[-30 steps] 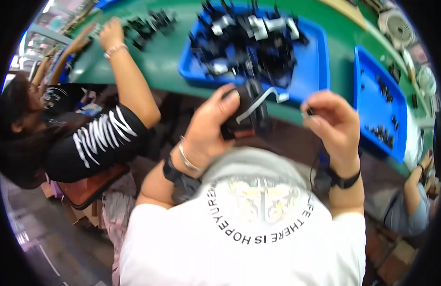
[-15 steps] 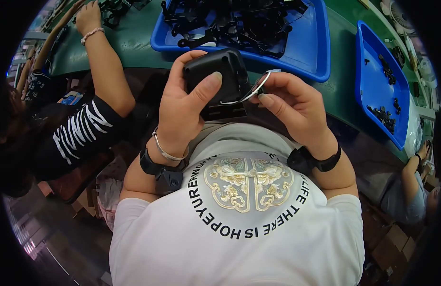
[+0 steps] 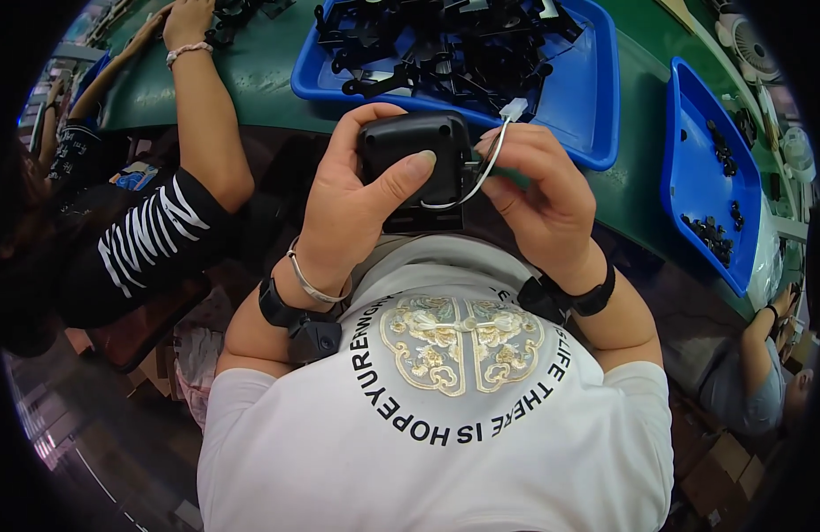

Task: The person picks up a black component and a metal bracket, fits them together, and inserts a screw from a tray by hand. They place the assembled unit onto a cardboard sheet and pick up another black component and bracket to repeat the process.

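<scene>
A black, box-shaped plastic housing (image 3: 410, 146) with rounded corners is gripped by my left hand (image 3: 348, 191). The thumb presses across its upper face and the fingers wrap round its left side. From the housing's lower edge a thin white cable (image 3: 496, 152) loops up to a white plug (image 3: 514, 109). My right hand (image 3: 552, 199) is bent at the housing's right side, with its thumb and fingertips closed about the cable. Next to those fingertips a small dark piece (image 3: 472, 168) sits against the housing; its shape is partly hidden.
Beyond my hands a blue tray (image 3: 596, 160) heaped with black brackets (image 3: 437, 53) stands on the green table (image 3: 144, 97). A second blue tray (image 3: 685, 115) at the right holds small black parts (image 3: 707, 238). A co-worker's arm (image 3: 206, 124) reaches over the table at the left.
The housing has moved slightly right and down in view. The cable's plug end now stands up above my right fingers, where before it lay mostly hidden behind them.
</scene>
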The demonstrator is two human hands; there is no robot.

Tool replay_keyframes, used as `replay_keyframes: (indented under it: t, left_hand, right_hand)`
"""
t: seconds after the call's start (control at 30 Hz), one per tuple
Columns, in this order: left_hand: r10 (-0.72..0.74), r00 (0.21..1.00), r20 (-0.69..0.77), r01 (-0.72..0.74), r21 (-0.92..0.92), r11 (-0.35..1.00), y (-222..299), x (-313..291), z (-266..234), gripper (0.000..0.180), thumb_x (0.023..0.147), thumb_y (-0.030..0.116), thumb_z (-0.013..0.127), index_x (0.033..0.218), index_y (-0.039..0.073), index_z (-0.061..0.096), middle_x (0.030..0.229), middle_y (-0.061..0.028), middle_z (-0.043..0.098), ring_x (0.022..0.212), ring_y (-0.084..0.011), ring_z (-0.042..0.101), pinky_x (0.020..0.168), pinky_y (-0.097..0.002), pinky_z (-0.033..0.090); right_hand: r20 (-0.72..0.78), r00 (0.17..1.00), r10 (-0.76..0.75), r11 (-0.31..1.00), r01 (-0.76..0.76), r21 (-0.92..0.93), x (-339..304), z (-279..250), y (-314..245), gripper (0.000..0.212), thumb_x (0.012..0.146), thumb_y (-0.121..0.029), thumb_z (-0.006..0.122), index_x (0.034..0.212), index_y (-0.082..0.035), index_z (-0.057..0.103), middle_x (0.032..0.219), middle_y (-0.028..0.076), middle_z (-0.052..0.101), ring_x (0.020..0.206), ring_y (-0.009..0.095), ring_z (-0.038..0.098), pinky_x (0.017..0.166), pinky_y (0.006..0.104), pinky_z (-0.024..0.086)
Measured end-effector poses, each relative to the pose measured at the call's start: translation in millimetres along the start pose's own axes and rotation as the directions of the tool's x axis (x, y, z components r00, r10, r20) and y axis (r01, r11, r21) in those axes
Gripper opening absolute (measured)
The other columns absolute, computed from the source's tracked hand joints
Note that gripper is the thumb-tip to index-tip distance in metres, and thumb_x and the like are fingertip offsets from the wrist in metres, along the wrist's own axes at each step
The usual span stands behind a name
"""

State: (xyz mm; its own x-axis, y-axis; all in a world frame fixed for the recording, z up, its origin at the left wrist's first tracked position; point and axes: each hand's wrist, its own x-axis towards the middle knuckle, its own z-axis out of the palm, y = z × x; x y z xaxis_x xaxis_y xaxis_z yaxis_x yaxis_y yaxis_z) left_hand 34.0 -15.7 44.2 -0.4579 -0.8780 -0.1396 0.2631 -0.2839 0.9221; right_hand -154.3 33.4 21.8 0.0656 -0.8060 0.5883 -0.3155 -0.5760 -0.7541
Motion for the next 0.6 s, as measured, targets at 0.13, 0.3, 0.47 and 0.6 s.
replay_keyframes:
  t: [0.13,0.3,0.47,0.6]
  left_hand:
    - [0.020,1.000,-0.003,-0.020,0.043,0.999,1.5,0.7,-1.1,0.043,0.081,0.010,0.066,0.116,0.004,0.041,0.103,-0.0073,0.055,0.092,-0.0119,0.056,0.080,-0.0241,0.049]
    - [-0.026,0.999,0.035,0.023,0.066,0.998,2.4,2.2,-3.3,0.044,0.081,0.013,0.067,0.115,0.003,0.042,0.102,-0.0070,0.055,0.091,-0.0116,0.056,0.078,-0.0232,0.050]
    - [-0.065,0.996,0.055,0.061,0.069,0.996,-2.0,5.0,-3.0,0.044,0.081,0.015,0.067,0.115,0.003,0.042,0.100,-0.0065,0.055,0.091,-0.0114,0.056,0.076,-0.0229,0.050]
    - [-0.067,0.996,0.066,0.061,0.088,0.994,-0.4,6.5,-2.8,0.043,0.081,0.015,0.067,0.115,0.003,0.042,0.100,-0.0065,0.054,0.091,-0.0116,0.056,0.076,-0.0230,0.050]
  right_hand:
    - [0.012,0.991,-0.131,0.981,0.131,-0.143,1.2,1.8,1.7,0.026,0.074,0.007,0.064,0.098,0.000,0.059,0.100,0.011,0.059,0.092,0.024,0.055,0.079,0.0316,0.044]
    - [-0.051,0.998,-0.048,0.994,0.042,-0.105,-1.8,4.8,1.4,0.025,0.074,0.004,0.065,0.098,0.000,0.059,0.098,0.010,0.060,0.091,0.023,0.056,0.079,0.0310,0.044]
    - [-0.099,0.994,-0.047,0.994,0.037,-0.100,-3.3,4.7,3.6,0.025,0.070,0.001,0.071,0.093,-0.002,0.062,0.090,0.007,0.060,0.081,0.021,0.054,0.068,0.0274,0.044]
    - [-0.118,0.992,0.033,0.999,-0.032,0.009,-4.9,7.3,4.6,0.025,0.071,0.000,0.071,0.094,-0.002,0.062,0.089,0.007,0.060,0.079,0.021,0.053,0.066,0.0270,0.044]
